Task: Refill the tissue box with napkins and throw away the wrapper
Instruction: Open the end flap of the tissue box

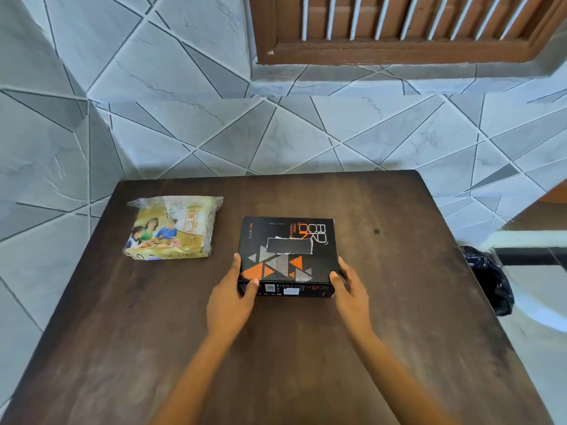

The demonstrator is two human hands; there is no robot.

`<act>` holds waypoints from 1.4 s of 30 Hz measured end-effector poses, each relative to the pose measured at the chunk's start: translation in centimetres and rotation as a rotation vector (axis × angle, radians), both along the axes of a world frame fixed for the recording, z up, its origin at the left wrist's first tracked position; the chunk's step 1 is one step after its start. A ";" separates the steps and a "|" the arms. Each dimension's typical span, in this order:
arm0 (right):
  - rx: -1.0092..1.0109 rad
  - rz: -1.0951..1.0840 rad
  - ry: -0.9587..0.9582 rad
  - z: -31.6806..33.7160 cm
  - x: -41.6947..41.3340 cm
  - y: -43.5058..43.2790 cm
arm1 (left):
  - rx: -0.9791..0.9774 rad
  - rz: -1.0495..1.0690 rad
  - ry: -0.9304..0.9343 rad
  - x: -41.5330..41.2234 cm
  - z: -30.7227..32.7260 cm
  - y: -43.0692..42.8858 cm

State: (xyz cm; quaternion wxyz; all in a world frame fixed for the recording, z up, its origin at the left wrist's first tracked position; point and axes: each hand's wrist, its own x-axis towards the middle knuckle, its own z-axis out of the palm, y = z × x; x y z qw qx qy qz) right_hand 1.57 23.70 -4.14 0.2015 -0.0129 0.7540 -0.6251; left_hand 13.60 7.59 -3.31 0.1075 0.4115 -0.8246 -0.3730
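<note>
Nearest the camera, two bare forearms reach forward over the dark wooden tabletop (306,348). The left hand (231,297) has its thumb on the top near-left corner of the tissue box (287,256) and its fingers along the left side; the right hand (349,289) mirrors it at the near-right corner, thumb at the edge, fingers partly curled beside the box. Both hands are clamped lightly on the box from either side — it sits flat on the tabletop, not lifted.

The box is black with orange and grey triangles, and its torn dispensing slot (290,246) shows dark, with no napkin visible through it. Farther off and to the left, well apart from the box, lies the sealed napkin pack (173,228) in its printed plastic wrapper. At the far right, off the tabletop's edge, a dark bag (487,277) hangs or stands — possibly for rubbish, though I cannot tell.

The step in hand looks like the very start: taking hold of the box to open it. Next calls for finding a flap or end panel to open, then tearing the wrapper.
</note>
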 end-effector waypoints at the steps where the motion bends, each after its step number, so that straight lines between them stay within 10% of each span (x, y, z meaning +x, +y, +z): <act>1: -0.003 -0.014 -0.001 -0.1 1.0 0.7 | 0.006 0.011 0.002 0.9 0.0 0.8; 10: 0.003 -0.064 -0.014 -1.1 3.9 4.9 | -0.210 -0.004 -0.015 4.8 0.8 3.4; 17: -0.020 0.139 -0.192 -0.9 -0.3 5.4 | -0.275 -0.627 -0.249 1.0 1.5 1.8; 42: 0.344 0.263 0.114 1.4 -5.9 2.3 | -0.270 -0.555 -0.178 -1.5 0.2 1.0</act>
